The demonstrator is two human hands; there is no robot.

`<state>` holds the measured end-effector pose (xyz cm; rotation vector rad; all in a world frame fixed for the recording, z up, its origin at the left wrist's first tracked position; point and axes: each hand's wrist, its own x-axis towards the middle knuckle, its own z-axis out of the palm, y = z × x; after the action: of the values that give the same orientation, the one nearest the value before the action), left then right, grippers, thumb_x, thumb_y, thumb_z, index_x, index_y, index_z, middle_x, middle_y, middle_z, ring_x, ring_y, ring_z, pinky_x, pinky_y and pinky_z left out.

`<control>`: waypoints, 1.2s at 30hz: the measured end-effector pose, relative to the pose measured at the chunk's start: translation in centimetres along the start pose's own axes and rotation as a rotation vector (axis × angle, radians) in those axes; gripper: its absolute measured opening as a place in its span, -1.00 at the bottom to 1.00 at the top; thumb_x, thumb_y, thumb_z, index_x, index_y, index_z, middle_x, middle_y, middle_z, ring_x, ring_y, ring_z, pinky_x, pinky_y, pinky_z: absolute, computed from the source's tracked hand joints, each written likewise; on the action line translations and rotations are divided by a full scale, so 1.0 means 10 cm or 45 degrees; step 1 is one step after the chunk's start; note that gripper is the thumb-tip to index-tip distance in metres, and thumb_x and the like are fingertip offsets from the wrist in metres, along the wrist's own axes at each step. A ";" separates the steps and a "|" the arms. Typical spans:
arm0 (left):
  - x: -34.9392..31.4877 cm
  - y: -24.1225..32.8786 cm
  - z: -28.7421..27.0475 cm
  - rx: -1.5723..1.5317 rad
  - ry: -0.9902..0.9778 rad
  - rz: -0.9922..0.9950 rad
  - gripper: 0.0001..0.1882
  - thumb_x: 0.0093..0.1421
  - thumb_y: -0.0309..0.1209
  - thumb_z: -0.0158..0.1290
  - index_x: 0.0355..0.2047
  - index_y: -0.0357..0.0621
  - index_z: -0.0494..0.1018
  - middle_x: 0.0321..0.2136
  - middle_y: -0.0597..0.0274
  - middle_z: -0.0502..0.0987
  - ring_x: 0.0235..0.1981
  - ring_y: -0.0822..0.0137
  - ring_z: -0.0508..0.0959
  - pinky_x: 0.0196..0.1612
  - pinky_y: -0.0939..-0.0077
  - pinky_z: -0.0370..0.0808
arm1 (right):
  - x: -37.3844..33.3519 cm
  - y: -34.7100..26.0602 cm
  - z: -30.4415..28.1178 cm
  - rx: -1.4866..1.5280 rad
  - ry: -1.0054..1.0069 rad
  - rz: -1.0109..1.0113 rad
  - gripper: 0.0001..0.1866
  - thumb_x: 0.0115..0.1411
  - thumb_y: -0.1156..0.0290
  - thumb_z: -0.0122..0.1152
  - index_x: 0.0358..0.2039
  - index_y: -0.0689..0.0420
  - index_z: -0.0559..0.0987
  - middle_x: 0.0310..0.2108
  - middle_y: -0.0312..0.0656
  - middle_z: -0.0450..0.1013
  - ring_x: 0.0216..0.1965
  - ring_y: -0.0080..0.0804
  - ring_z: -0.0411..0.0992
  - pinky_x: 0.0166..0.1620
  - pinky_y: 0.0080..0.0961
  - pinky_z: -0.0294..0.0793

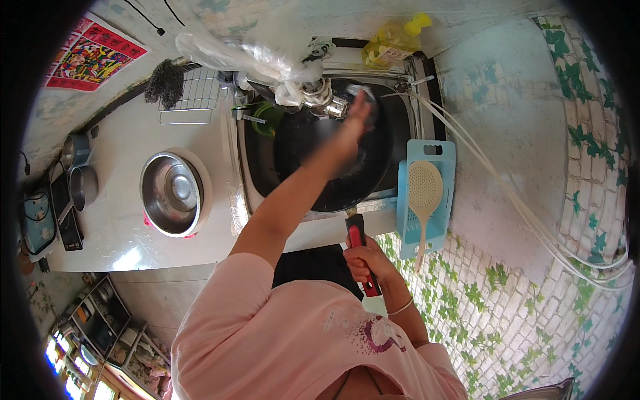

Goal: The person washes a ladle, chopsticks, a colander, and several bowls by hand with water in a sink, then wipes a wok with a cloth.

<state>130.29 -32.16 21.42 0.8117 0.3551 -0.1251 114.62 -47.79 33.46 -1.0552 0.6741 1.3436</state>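
Observation:
A large black wok lies tilted in the dark sink, under the metal faucet. Its black and red handle points toward my body. My right hand is closed round that handle. My left hand reaches across the wok to its far right inner side. Motion blurs its fingers, and a pale smear shows beside them; whether it holds something I cannot tell. Part of a green round thing shows in the sink, left of the wok.
Clear plastic wraps the faucet. A steel bowl and wire rack stand left. A blue basket holding a cream skimmer is right. Yellow bottle stands behind; white hoses trail right.

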 end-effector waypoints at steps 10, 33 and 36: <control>-1.10 -0.06 -1.12 1.653 -0.767 -0.215 -0.57 0.24 -0.19 -0.17 0.12 0.10 0.27 0.12 0.18 0.22 0.16 0.23 0.22 0.18 0.39 0.19 | -0.12 -0.20 -0.09 0.070 0.047 -0.174 -0.81 0.03 0.55 0.06 -0.36 0.07 0.27 -0.79 -0.39 0.06 -0.90 -0.66 -0.03 -0.85 -0.66 -0.07; -0.68 -0.45 -1.01 1.825 -0.300 0.005 -0.51 0.15 -0.41 -0.10 0.14 0.01 0.19 0.19 0.02 0.07 0.20 0.00 0.14 0.19 0.20 0.18 | -0.14 -0.20 -0.07 0.017 0.078 -0.178 -0.82 0.03 0.54 0.06 -0.36 0.08 0.28 -0.78 -0.38 0.07 -0.89 -0.65 -0.01 -0.86 -0.65 -0.03; -0.15 -0.67 -1.49 2.014 0.208 0.437 -0.50 0.07 -0.47 -0.04 0.08 -0.11 0.24 0.13 -0.07 0.14 0.16 -0.04 0.20 0.16 0.13 0.20 | -0.14 -0.14 0.03 -0.007 -0.013 -0.124 -0.82 0.05 0.53 0.04 -0.35 0.07 0.27 -0.78 -0.38 0.06 -0.89 -0.66 0.00 -0.85 -0.66 -0.02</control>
<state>123.35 -25.93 7.92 2.4408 0.2108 0.0103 115.76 -48.02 35.17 -1.0714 0.6045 1.2667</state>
